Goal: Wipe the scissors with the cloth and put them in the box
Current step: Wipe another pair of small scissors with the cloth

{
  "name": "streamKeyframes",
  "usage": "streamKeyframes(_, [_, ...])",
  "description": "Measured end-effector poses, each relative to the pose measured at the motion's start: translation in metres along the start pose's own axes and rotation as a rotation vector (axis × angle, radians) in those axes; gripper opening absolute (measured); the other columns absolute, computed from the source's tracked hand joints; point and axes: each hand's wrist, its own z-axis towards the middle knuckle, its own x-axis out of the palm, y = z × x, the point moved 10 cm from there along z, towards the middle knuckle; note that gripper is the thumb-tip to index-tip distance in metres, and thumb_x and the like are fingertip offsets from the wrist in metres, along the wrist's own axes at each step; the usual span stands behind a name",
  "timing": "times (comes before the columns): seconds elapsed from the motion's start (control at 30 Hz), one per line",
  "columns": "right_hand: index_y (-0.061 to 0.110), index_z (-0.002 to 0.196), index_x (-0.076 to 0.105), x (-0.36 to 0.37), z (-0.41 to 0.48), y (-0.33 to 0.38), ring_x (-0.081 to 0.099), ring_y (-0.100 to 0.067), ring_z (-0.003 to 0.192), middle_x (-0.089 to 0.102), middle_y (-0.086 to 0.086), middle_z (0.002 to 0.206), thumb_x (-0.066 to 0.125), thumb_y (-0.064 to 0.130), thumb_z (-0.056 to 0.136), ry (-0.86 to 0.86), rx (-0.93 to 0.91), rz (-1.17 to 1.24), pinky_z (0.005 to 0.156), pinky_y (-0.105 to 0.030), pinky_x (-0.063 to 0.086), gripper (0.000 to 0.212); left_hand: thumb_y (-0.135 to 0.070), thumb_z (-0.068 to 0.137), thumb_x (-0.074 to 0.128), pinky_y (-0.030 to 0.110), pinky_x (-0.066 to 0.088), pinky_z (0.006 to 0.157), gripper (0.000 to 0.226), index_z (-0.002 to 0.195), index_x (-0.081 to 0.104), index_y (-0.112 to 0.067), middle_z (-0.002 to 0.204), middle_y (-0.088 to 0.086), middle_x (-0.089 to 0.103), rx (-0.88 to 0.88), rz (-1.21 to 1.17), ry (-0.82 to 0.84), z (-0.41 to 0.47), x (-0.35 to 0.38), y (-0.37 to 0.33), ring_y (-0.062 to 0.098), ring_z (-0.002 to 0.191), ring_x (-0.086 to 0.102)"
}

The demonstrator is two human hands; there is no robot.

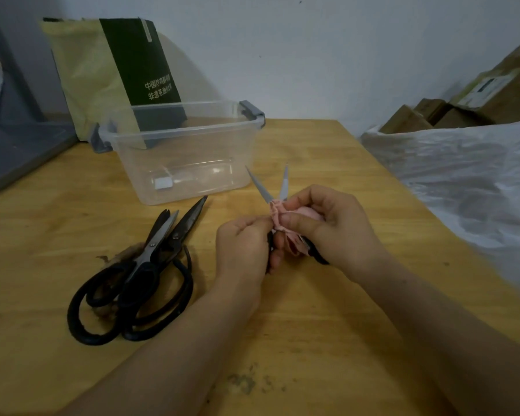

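So the scissors (265, 188) being cleaned are up off the table (312, 310), just in front of the clear box (174, 130), with the blades spread in a V pointing away. The left hand (243, 247) is curled round the black handles. The right hand (333, 223) is pinching the pink cloth (278, 219), which is bunched right at the pivot where the two blades meet.

What worries me here: those blades are wide open and the fingertips are pressing cloth into the crotch of the V. If the left hand squeezes the handles even a bit, the blades close on the cloth, or on a finger behind it. Sliding the cloth out toward the tips with a thin fold could also let an edge cut through. And dropping them in tips-first while open could jab or scratch the box wall, so I'd close them first.

Two other scissors (150, 265) lie stacked on the table to the left, not in the box yet.

Writing: the dark green bag (141, 61) behind the box has two lines of white Chinese characters. The first seems to start 中国 and the second 非遗, but the rest is too soft to read. A white tag (162, 183) sits inside the box and the cardboard boxes (433, 115) have a label, neither readable
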Motion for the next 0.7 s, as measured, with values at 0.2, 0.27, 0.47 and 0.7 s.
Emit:
streamKeyframes(0.2, [0.025, 0.082, 0.058, -0.012, 0.001, -0.009, 0.066, -0.008, 0.061, 0.069, 0.004, 0.077, 0.063, 0.018, 0.09, -0.159, 0.043, -0.022, 0.052, -0.024, 0.05, 0.012, -0.006, 0.09, 0.049, 0.019, 0.028, 0.036, 0.025, 0.07, 0.059, 0.001, 0.048, 0.005, 0.049, 0.009, -0.009, 0.029, 0.0, 0.006, 0.0, 0.015, 0.037, 0.037])
streamKeyframes(0.27, [0.02, 0.086, 0.06, -0.018, 0.001, -0.019, 0.067, -0.013, 0.065, 0.071, -0.003, 0.081, 0.063, 0.021, 0.09, -0.199, 0.122, 0.056, 0.057, -0.026, 0.05, 0.005, -0.007, 0.091, 0.048, 0.019, 0.028, 0.036, 0.026, 0.069, 0.059, 0.001, 0.048, 0.005, 0.049, 0.017, 0.008, 0.035, 0.0, 0.006, -0.001, 0.015, 0.036, 0.036])
streamKeyframes(0.47, [0.003, 0.085, 0.065, 0.002, -0.008, -0.02, 0.067, -0.016, 0.065, 0.072, -0.007, 0.076, 0.075, 0.006, 0.075, 0.08, 0.234, 0.329, 0.058, -0.027, 0.054, 0.015, -0.005, 0.089, 0.048, 0.019, 0.029, 0.036, 0.033, 0.057, 0.055, -0.004, 0.044, 0.004, 0.048, 0.055, 0.031, 0.021, -0.001, 0.005, -0.005, 0.014, 0.035, 0.037])
streamKeyframes(0.7, [0.008, 0.08, 0.062, -0.006, 0.0, -0.033, 0.06, -0.018, 0.049, 0.067, -0.008, 0.065, 0.075, 0.013, 0.079, -0.152, 0.293, 0.39, 0.049, -0.025, 0.046, 0.014, -0.006, 0.092, 0.046, 0.02, 0.031, 0.037, 0.031, 0.063, 0.054, 0.0, 0.049, 0.007, 0.049, 0.078, 0.076, 0.014, 0.001, 0.006, -0.004, 0.014, 0.036, 0.039])
